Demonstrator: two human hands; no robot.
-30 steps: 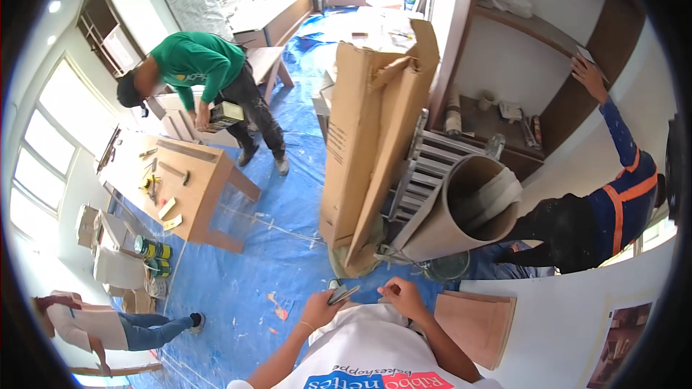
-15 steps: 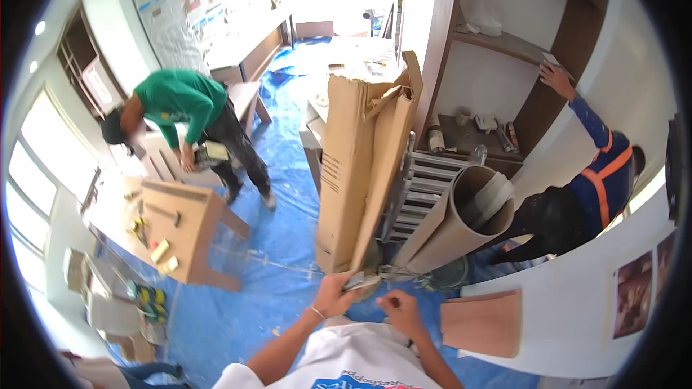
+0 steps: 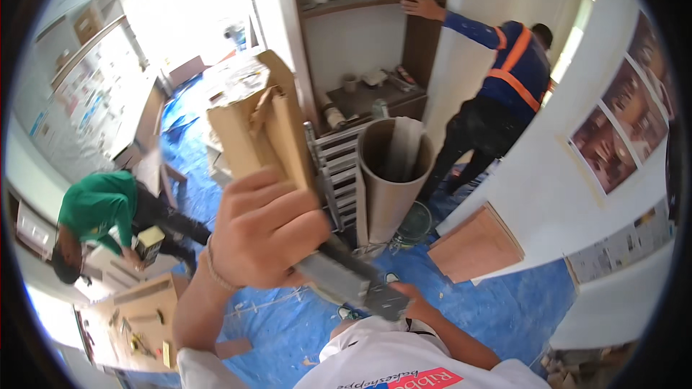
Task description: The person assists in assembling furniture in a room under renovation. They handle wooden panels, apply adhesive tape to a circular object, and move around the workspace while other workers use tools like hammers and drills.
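Note:
My left hand is raised in the middle of the view, its fingers wrapped round a flat grey metal-bladed tool, blurred by motion. The blade points down and to the right, away from the fist, and darkens towards its far end. At that end is my right hand, low in front of my white shirt. Its fingers are partly hidden behind the blade, so their grip is unclear. Behind my left hand stands a tall, torn cardboard box.
Right of the box are a metal ladder, a wide cardboard tube and a bucket. A co-worker in green bends by a tool-strewn wooden table; another in an orange-striped vest reaches to a shelf. Blue sheeting covers the floor.
My left hand has risen towards the camera with the grey tool, now larger in view. My right hand now meets the blade's end. The view has swung right, shifting the surroundings left.

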